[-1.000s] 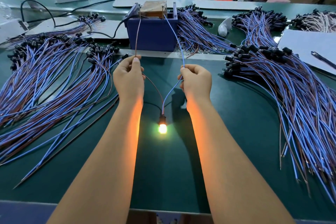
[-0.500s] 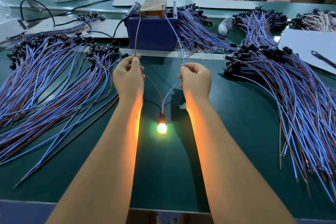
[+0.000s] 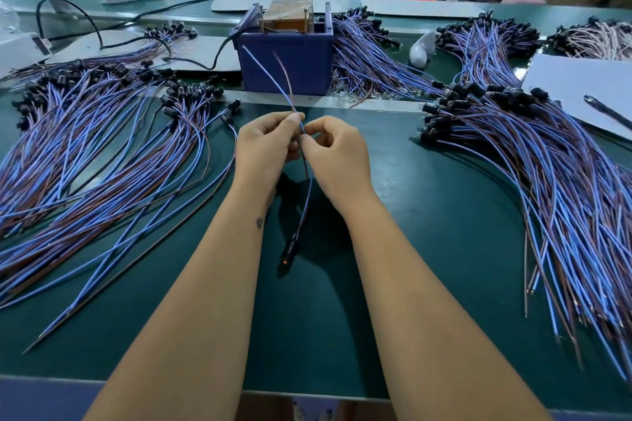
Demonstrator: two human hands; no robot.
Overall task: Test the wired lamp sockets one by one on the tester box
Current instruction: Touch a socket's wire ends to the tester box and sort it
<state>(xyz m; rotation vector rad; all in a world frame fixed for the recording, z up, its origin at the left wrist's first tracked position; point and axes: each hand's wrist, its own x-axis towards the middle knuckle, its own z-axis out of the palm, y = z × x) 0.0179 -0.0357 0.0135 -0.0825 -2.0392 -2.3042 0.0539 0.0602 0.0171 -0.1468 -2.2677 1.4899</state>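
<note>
Your left hand point(image 3: 265, 147) and right hand point(image 3: 337, 150) met just in front of the blue tester box point(image 3: 285, 61), fingers curled, both pinching the same pair of wires point(image 3: 301, 133). The blue and brown wire ends rose free above your fingers, short of the box's top. Below your hands the lamp socket point(image 3: 286, 251) hung over the green mat point(image 3: 427, 249), showing only a faint orange glow. Bundles of wired sockets point(image 3: 85, 133) lay left and right of the box.

Factory assembly bench point(image 3: 427, 215) heaped with wired socket bundles point(image 3: 102, 154)
</note>
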